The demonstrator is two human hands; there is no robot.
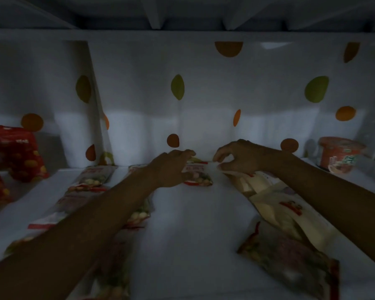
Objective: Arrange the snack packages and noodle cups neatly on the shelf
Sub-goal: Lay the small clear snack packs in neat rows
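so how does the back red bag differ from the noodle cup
The back red bag is a crinkled pouch at far left; the noodle cup is a stiff round tub at far right. The bag is deep red with yellow spots, the cup paler orange-red. Both stand upright near the back.

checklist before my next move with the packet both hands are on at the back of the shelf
1. Left hand grip on the snack packet: ok, its fingers curl over the top edge.
2. Right hand grip: ok, it pinches the packet's upper right corner.
3. Packet in line with the row of packets to its left: cannot tell, the left forearm covers the gap.
4. Bare shelf in front of the packet: ok.
5. Cream packages under the right forearm: not ok, they lie askew and overlapping.
6. Noodle cup at far right: ok, upright and apart from both hands.
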